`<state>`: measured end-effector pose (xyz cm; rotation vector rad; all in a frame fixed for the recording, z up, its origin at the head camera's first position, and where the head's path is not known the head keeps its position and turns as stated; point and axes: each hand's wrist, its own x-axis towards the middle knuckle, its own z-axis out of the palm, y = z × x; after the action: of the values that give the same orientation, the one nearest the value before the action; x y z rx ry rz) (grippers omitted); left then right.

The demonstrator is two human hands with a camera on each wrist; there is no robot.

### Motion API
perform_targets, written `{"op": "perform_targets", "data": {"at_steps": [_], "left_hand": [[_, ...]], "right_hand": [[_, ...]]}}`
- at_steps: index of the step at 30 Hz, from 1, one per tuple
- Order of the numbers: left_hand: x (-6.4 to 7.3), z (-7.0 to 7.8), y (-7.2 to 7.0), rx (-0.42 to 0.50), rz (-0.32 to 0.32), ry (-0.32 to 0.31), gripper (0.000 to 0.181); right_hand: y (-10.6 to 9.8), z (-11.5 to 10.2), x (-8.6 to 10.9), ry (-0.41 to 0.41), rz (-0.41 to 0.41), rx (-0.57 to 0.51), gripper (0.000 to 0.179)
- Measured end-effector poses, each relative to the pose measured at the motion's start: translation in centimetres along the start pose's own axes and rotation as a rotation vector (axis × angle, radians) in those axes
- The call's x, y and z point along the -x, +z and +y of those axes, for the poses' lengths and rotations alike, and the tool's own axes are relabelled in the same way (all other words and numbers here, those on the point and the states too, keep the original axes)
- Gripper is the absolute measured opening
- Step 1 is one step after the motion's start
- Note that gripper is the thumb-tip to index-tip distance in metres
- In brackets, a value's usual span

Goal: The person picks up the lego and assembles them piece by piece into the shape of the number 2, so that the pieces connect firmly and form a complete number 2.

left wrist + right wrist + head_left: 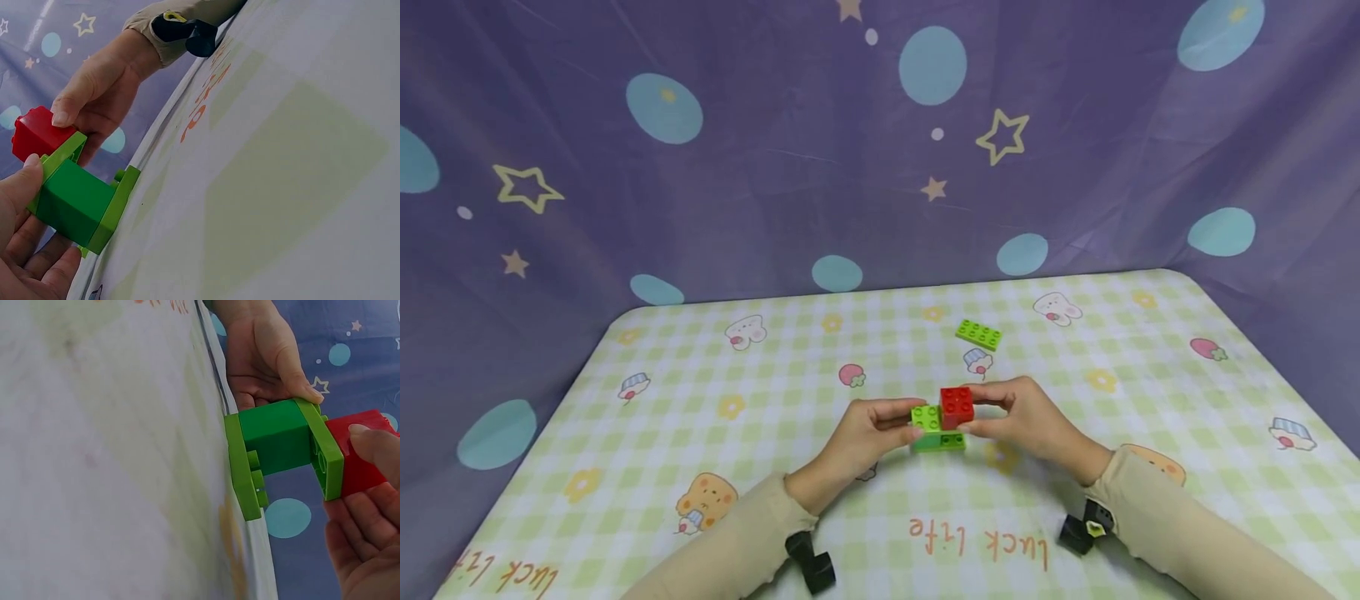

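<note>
A small stack of toy building bricks stands mid-table. Its light green bottom plate (953, 443) carries a dark green brick (72, 201) on the left half. An upper light green plate (925, 417) sits on that brick and juts out to the right. On the jutting end is a red brick (957, 408), studs up. My left hand (867, 429) grips the stack's left side, thumb on the upper plate's edge. From the right, my right hand (1028, 417) pinches the red brick between thumb and fingers. Whether the red brick is fully pressed down I cannot tell.
Behind the stack lies a loose light green plate (979, 334). A checked, printed cloth (760, 467) covers the table. Beyond its far edge hangs a purple curtain (775, 192) with stars and blue ovals. Black devices (811, 563) are strapped at both wrists.
</note>
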<state>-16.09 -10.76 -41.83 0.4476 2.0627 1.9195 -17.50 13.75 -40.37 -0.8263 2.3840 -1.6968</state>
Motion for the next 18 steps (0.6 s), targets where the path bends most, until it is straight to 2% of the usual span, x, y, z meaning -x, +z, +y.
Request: {"op": "perform_targets", "data": {"at_steps": [3,6,18], "left_hand": [[0.03,0.03,-0.08,-0.002,-0.001,0.002,0.038],[0.0,-0.12,-0.11,-0.005,-0.004,0.008,0.038],[-0.07,-0.19,0.0,-0.009,0.0,0.006,0.039]], "right_hand": [[-0.02,-0.19,0.01,-0.002,0.005,0.058,0.04],[-0.06,-0.17,-0.02,-0.006,-0.001,0.066,0.039],[0.15,0.14,-0.06,0.037,-0.021,-0.083,0.035]]}}
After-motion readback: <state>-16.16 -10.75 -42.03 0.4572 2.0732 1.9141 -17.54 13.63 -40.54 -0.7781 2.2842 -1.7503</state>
